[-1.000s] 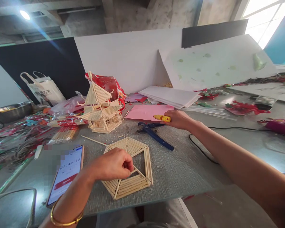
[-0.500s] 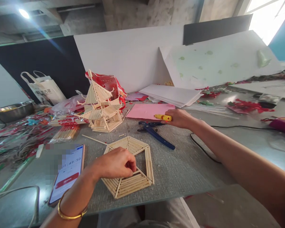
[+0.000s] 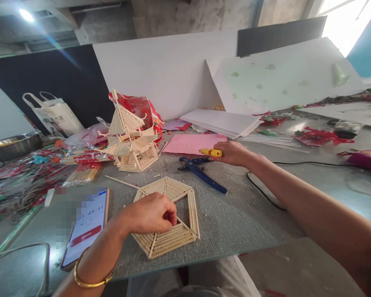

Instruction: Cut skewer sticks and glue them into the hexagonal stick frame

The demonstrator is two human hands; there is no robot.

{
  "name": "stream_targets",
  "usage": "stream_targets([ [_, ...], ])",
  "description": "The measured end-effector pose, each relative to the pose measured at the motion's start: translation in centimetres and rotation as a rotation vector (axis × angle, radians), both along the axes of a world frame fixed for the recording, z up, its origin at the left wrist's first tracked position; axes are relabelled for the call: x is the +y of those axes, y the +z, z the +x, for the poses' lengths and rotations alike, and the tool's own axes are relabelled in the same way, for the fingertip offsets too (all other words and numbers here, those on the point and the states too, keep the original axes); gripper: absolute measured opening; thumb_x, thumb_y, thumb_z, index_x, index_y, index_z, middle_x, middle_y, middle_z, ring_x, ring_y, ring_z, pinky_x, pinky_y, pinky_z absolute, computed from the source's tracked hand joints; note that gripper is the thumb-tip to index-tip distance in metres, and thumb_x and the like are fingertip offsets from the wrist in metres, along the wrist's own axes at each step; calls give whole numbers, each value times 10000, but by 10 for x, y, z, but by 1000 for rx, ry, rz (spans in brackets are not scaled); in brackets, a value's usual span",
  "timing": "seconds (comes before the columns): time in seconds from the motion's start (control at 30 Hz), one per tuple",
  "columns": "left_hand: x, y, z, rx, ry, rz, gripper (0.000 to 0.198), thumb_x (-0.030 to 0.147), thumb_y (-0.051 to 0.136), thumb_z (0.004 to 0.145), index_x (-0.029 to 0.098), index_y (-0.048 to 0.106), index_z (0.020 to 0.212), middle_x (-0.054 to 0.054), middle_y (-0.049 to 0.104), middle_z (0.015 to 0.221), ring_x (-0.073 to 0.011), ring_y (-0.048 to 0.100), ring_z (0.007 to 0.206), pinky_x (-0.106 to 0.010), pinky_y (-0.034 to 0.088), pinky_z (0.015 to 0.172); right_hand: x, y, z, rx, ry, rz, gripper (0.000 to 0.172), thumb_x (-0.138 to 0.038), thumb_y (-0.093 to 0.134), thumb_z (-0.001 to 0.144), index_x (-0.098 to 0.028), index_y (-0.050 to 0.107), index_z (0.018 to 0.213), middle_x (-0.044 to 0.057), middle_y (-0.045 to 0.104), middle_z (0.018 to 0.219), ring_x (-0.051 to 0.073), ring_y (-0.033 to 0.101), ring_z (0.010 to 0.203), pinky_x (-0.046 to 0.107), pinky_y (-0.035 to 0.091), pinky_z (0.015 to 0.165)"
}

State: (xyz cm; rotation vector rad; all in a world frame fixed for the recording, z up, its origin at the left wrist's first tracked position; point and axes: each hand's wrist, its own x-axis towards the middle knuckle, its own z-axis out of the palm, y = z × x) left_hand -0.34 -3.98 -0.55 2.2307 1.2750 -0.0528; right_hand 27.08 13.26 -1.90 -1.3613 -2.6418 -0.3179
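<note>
A flat hexagonal panel of pale wooden sticks (image 3: 173, 243) lies on the table before me, with an open gap on its right side. Over its middle is my left hand (image 3: 153, 212), fingers pinched together at the inner end of the sticks. What the fingertips hold, if anything, is hidden. My right hand (image 3: 231, 153) reaches forward, closed around a yellow glue gun (image 3: 210, 152) whose nozzle points left. Just below it lie blue-handled cutters (image 3: 204, 175). A small pagoda made of sticks (image 3: 134, 142) stands behind the panel.
A phone showing a timer (image 3: 89, 227) lies left of the panel. Pink paper (image 3: 188, 143) and stacked white boards (image 3: 219, 121) are at the back. A black cable (image 3: 262, 196) curves under my right arm. Plastic-wrapped sticks (image 3: 83, 171) and clutter fill the left side.
The view has shifted very slightly, and the phone's timer has gone up by one second. Both hands hold nearly the same positions.
</note>
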Motion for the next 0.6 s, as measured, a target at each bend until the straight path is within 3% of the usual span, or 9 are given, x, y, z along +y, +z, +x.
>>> stream_targets([
  [0.6,0,1,1,35,-22,28,231,179,481,645,182,691,739,-14,662,691,-110,557,613,-225,379,564,4,-3,3,-2,4,19,383,-550,448,802,-196,582,862,64,632,885,192,563,767,270,297,559],
])
